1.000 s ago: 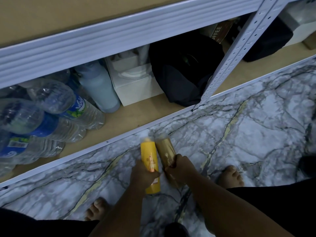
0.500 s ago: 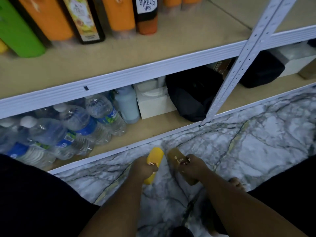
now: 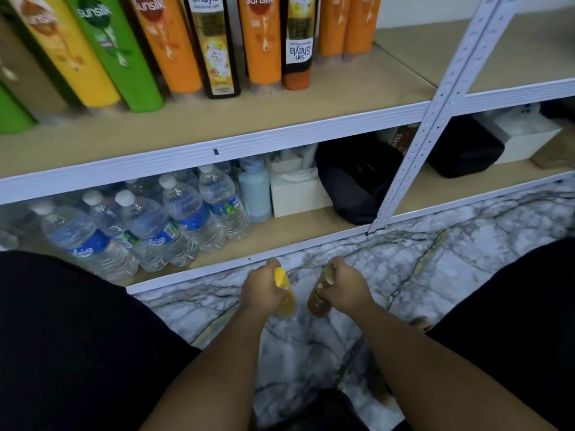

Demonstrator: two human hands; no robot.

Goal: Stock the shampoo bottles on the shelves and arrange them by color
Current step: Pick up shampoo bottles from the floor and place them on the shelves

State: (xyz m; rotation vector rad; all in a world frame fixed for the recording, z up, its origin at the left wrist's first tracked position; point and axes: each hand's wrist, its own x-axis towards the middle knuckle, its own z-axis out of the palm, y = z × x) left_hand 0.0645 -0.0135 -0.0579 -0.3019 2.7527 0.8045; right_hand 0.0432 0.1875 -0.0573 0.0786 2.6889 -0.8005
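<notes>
My left hand [image 3: 264, 290] grips a yellow shampoo bottle [image 3: 285, 301] and my right hand [image 3: 340, 286] grips a golden-brown shampoo bottle [image 3: 318, 301]. Both bottles are held side by side above the marble floor, just in front of the lowest shelf's edge. On the upper shelf [image 3: 280, 110] stands a row of shampoo bottles: yellow [image 3: 67, 54], green [image 3: 116, 54], orange [image 3: 169, 45], a dark one [image 3: 214, 48], another orange one [image 3: 263, 38], a dark and orange one [image 3: 298, 42], and two more orange ones [image 3: 347, 23] at the right end.
The bottom shelf holds several water bottles [image 3: 149, 225], a pale blue bottle [image 3: 255, 194], a white box [image 3: 298, 191] and a black bag [image 3: 357, 178]. A white perforated upright [image 3: 435, 107] divides the shelving. My dark-clothed knees flank the marble floor [image 3: 435, 269].
The view has tilted up, bringing the upper shelf's bottle row into sight. Both hands have lifted their bottles off the floor and toward the shelving.
</notes>
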